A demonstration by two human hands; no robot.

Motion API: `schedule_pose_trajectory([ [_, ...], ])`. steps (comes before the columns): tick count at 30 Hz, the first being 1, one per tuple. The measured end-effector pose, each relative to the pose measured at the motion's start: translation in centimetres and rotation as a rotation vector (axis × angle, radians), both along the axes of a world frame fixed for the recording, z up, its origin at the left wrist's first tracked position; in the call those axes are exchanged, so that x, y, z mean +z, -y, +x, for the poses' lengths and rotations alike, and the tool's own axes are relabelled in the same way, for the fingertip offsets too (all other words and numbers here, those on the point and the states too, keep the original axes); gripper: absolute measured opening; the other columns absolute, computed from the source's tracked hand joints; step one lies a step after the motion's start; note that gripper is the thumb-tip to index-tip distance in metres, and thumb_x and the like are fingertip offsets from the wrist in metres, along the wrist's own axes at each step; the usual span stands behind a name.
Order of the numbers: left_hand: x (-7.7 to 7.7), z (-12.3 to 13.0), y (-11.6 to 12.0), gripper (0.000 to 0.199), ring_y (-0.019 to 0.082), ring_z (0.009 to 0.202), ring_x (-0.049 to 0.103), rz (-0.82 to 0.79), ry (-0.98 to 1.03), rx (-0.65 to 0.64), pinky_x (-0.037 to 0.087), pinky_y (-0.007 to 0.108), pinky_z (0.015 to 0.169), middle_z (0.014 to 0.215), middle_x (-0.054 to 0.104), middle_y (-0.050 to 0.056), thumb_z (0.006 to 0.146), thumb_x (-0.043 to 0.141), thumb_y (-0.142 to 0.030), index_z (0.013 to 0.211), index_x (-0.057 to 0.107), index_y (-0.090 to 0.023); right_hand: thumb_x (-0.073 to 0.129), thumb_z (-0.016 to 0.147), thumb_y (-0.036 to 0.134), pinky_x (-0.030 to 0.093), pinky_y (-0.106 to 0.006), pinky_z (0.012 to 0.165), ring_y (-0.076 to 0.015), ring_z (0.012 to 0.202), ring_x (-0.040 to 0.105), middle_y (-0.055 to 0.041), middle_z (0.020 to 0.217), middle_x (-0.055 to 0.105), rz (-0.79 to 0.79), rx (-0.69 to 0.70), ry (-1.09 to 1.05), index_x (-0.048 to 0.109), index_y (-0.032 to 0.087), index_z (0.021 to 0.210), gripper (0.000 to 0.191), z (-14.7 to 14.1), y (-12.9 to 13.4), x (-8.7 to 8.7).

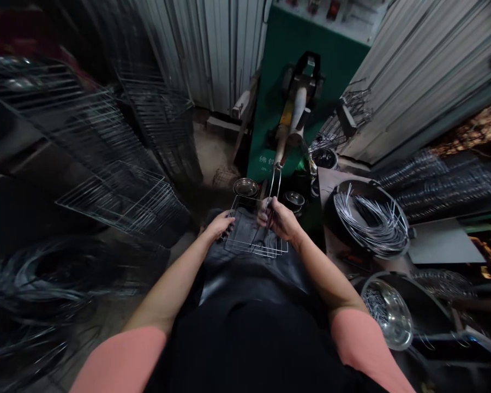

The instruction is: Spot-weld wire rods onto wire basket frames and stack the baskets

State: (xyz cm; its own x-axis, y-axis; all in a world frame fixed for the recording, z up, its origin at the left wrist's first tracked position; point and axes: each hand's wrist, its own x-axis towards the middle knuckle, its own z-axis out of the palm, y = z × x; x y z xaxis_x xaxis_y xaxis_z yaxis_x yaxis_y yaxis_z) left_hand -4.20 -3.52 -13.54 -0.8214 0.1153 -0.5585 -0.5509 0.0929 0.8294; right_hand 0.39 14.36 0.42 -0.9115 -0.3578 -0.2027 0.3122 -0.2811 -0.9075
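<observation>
A rectangular wire frame [256, 252] lies over my lap, below the arm of a green spot-welding machine [262, 134]. My left hand [221, 225] is closed on the frame's left edge. My right hand [279, 218] pinches a narrow bent wire loop [275, 185] at the right side of the frame. The loop's upper end meets or lies just in front of the machine's electrode arm [281, 142]; I cannot tell which. My right fingers partly hide where loop and frame cross. A dark apron [245, 284] covers my lap.
Shallow metal bowls [246, 187] stand beyond my hands. To the right, a round pan [336, 218] holds bent wires, and a steel bowl [400, 322] holds small metal pieces. Stacked wire racks [118, 202] and blurred wire coils [36, 273] fill the left side.
</observation>
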Motion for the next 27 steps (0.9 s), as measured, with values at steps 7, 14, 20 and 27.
schedule_pose_trajectory([
  [7,-0.8,-0.4,0.3,0.051,0.005,0.041,0.046,-0.094,-0.003,-0.121,0.035,0.014,0.038,0.066,0.053,-0.002,0.084,0.048,-0.016,0.134,0.037,-0.018,0.049,0.083,0.058,0.037,-0.024,0.05,-0.0071,0.046,0.031,0.006,0.056,0.033,0.004,0.046,-0.003,0.048,0.018,0.073,0.041,0.6,-0.9,-1.1],
  [14,-0.9,-0.6,0.3,0.053,0.005,0.044,0.048,-0.156,-0.028,-0.185,0.038,0.014,0.04,0.071,0.055,0.0,0.085,0.046,-0.016,0.136,0.035,-0.019,0.048,0.082,0.059,0.041,-0.025,0.053,-0.0087,0.049,0.04,0.0036,0.057,0.042,0.067,0.068,-0.05,0.056,0.016,0.08,0.044,0.5,-1.6,-1.3],
  [20,-0.7,-0.1,0.4,0.049,0.005,0.042,0.046,-0.219,-0.082,-0.191,0.038,0.014,0.04,0.069,0.055,-0.001,0.084,0.044,-0.012,0.133,0.04,-0.019,0.05,0.083,0.054,0.047,-0.028,0.064,-0.0136,0.067,0.054,-0.002,0.075,0.056,0.289,0.025,-0.142,0.061,0.017,0.097,0.041,1.5,-0.8,0.1],
  [27,-0.5,0.1,0.3,0.053,0.005,0.043,0.047,-0.25,-0.107,-0.199,0.038,0.015,0.041,0.073,0.057,0.001,0.083,0.044,-0.013,0.135,0.039,-0.019,0.045,0.086,0.051,0.038,-0.024,0.05,-0.0103,0.054,0.043,0.0018,0.063,0.045,0.337,-0.017,-0.138,0.062,0.017,0.102,0.041,2.2,-0.5,0.1],
])
